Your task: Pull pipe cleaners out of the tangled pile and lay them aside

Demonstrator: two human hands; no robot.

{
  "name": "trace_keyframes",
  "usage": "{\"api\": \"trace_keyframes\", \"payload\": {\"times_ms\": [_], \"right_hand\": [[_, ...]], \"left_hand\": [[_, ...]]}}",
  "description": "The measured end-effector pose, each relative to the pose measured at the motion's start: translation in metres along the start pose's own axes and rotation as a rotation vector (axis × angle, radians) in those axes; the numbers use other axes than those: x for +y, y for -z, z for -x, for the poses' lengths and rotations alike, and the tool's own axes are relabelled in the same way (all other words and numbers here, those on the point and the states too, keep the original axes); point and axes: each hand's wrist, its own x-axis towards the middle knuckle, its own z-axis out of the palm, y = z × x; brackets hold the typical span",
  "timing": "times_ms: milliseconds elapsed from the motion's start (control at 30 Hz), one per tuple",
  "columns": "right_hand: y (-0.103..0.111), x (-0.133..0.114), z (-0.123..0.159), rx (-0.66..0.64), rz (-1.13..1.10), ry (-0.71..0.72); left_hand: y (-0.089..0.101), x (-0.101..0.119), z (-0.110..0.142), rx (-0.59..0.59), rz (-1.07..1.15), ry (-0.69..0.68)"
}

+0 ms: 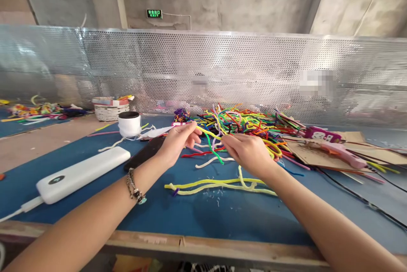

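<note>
While yellow stem point(208, 133) is being held above table point(155, 214), it is being pinched by left fingers point(193, 136) and right fingers point(230, 144), both clamped; likely light, fuzzy, bendable, hardly slippery; grip best being taken near ends.

Both bare arms slant inward and forward: the left forearm point(95, 206) from lower left, the right forearm point(313, 206) from lower right. The left hand point(179, 141) pinches with thumb and index fingertip, its other fingers point(193, 139) curled beneath. The right hand point(249, 152) is back-up, fingers folded, thumb pointing left — near the left hand, but apart.
</note>
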Motion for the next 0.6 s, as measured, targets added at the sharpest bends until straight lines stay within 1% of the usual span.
{"api": "trace_keyframes", "payload": {"times_ms": [33, 100, 133, 200, 267, 300, 333, 367, 400, 433, 500, 600], "right_hand": [[0.0, 0.002, 0.0, -0.002, 0.026, -0.018], [0.0, 0.005, 0.001, -0.02, 0.059, -0.014], [0.0, 0.005, 0.001, -0.03, 0.068, 0.004], [0.0, 0.003, 0.0, -0.034, 0.073, 0.041], [-0.002, -0.003, 0.0, -0.027, 0.067, 0.052], [-0.003, -0.005, -0.001, -0.022, 0.053, 0.052], [-0.003, -0.008, -0.001, -0.014, 0.033, 0.054], [-0.004, -0.01, -0.001, -0.004, 0.012, 0.06], [-0.005, -0.012, 0.0, 0.011, -0.009, 0.069], [-0.005, -0.013, 0.0, 0.029, -0.028, 0.081], [-0.006, -0.013, 0.0, 0.057, -0.045, 0.105], [-0.005, -0.009, 0.0, 0.063, -0.032, 0.142]], "left_hand": [[0.002, 0.0, 0.0, -0.046, -0.179, -0.07], [0.005, -0.001, 0.002, -0.091, -0.589, -0.281], [0.005, 0.0, 0.004, -0.081, -0.782, -0.413], [0.001, 0.001, 0.01, -0.004, -1.088, -0.671], [-0.006, 0.004, 0.018, 0.085, -1.277, -0.857], [-0.009, 0.005, 0.022, 0.121, -1.335, -0.923], [-0.013, 0.006, 0.026, 0.131, -1.376, -0.977], [-0.016, 0.006, 0.028, 0.105, -1.403, -1.016], [-0.017, 0.006, 0.029, 0.053, -1.419, -1.031], [-0.019, 0.005, 0.03, -0.012, -1.427, -1.019], [-0.018, 0.003, 0.028, -0.119, -1.413, -0.949], [-0.015, -0.002, 0.024, -0.175, -1.349, -0.841]]}}
